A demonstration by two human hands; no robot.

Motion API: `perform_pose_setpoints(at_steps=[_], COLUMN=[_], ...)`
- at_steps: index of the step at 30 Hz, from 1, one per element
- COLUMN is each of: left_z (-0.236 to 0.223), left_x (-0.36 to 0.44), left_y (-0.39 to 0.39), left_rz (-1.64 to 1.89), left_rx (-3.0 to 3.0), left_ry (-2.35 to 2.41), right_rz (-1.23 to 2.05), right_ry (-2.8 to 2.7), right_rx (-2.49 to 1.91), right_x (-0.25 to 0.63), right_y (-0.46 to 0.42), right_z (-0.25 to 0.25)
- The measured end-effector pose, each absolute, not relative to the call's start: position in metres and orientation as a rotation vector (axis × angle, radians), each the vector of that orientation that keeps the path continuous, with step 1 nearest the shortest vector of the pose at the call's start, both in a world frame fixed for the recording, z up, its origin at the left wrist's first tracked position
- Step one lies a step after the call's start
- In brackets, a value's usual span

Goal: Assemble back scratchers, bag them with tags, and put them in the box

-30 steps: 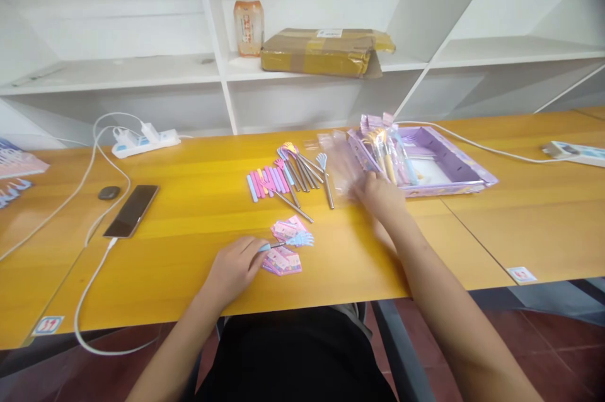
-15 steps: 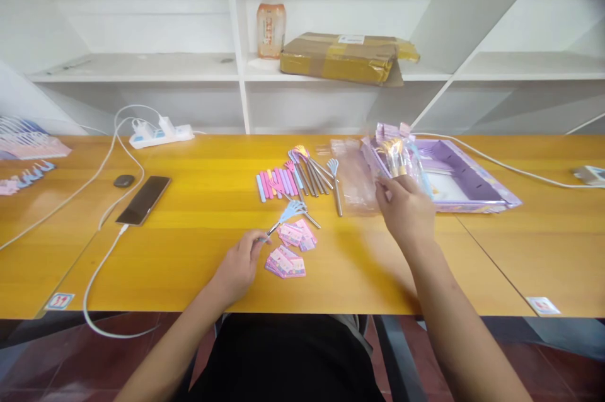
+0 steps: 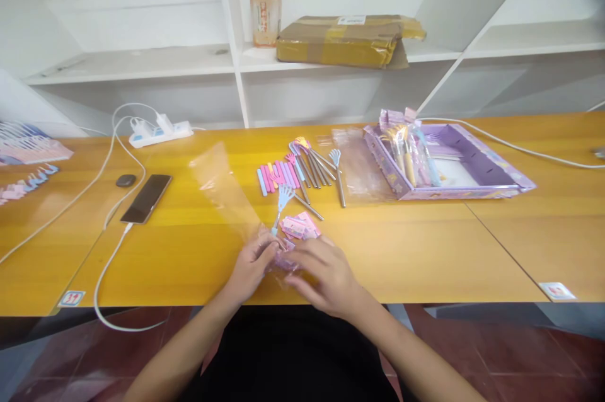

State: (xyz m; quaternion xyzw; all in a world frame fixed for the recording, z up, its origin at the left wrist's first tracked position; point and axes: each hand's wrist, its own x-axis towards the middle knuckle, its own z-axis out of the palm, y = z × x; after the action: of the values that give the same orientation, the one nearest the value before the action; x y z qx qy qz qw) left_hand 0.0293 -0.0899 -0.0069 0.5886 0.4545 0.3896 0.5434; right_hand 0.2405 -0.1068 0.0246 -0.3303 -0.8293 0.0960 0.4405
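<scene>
My left hand (image 3: 255,263) is closed around the handle of a light-blue, hand-shaped back scratcher (image 3: 285,198), its claw pointing away from me. A long clear plastic bag (image 3: 220,184) stretches from between my hands toward the far left. My right hand (image 3: 326,273) is curled at the near end of the bag, slightly blurred, fingers bent over it. Pink printed cards (image 3: 302,224) lie just beyond my hands; more show through the plastic under my fingers. Past them lie several metal-stemmed back scratchers (image 3: 314,166) and a row of pastel handle sleeves (image 3: 278,176).
A purple box (image 3: 472,191) at the right holds bagged back scratchers (image 3: 406,150). Flat clear bags (image 3: 363,181) lie beside it. Leftward are a phone (image 3: 147,199), a black mouse-like object (image 3: 125,180), a power strip (image 3: 163,133) and white cables. A carton (image 3: 340,43) and bottle (image 3: 265,8) stand on the shelf.
My right hand has come from the purple box to meet my left hand near the table's front, and a clear bag now lies between them. The blue back scratcher has turned more upright.
</scene>
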Motion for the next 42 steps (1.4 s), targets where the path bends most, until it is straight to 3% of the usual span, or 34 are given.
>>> perform_pose_setpoints(at_steps=[3, 6, 12, 18, 24, 29, 42], left_z=[-0.005, 0.003, 0.007, 0.0, 0.001, 0.001, 0.01], left_x=[0.028, 0.029, 0.032, 0.037, 0.037, 0.034, 0.035], left_y=[-0.091, -0.093, -0.097, -0.092, -0.087, -0.085, -0.09], left_rz=[0.897, 0.827, 0.764, 1.243, 1.445, 1.385, 1.148], left_rx=[1.334, 1.41, 1.498, 0.845, 0.48, 0.51, 0.572], left_ry=[1.079, 0.951, 0.851, 0.908, 0.963, 0.902, 0.794], right_rz=[0.63, 0.908, 1.19, 0.847, 0.511, 0.363, 0.506], right_ry=[-1.652, -1.584, -1.481, -1.229, -2.238, -2.345, -2.26], right_rx=[-1.057, -1.122, -1.057, -0.98, -1.139, -1.252, -1.134], right_x=[0.246, 0.242, 0.232, 0.271, 0.294, 0.294, 0.295], right_y=[-0.097, -0.093, -0.091, -0.096, -0.104, -0.097, -0.088], right_z=[0.014, 0.006, 0.0, 0.015, 0.032, 0.025, 0.013])
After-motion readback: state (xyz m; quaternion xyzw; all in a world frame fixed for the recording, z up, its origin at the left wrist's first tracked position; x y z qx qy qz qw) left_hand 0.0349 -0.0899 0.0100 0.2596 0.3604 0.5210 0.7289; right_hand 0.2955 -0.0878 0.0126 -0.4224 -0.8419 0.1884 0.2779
